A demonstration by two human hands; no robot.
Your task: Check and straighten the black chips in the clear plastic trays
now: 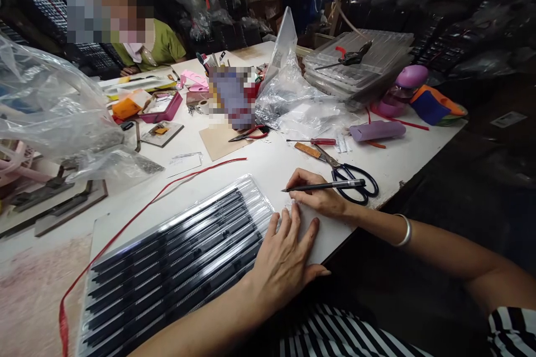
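My right hand (pixel 320 198) is closed around a dark pen (pixel 335 184), its tip pointing left just above the white tabletop (pixel 221 170). My left hand (pixel 280 259) lies with its fingers spread at the right end of a clear plastic tray (pixel 258 189), fingertips close to the right hand. Several rows of black strips (pixel 167 251) with fine pin-like edges fill the tray, and my left forearm covers its lower part. Faint marks show on the surface between my hands. Just beyond the right hand lie scissors (pixel 362 178) with dark blue handles.
A red ribbon (pixel 142 212) crosses the tray's left side. Past the scissors are a red-handled screwdriver (pixel 322 141), a purple case (pixel 377 131) and pliers (pixel 251 134). Crumpled plastic bags (pixel 50 95) and stacked clear trays (pixel 360 61) stand farther off. Another person (pixel 161 44) sits across the table.
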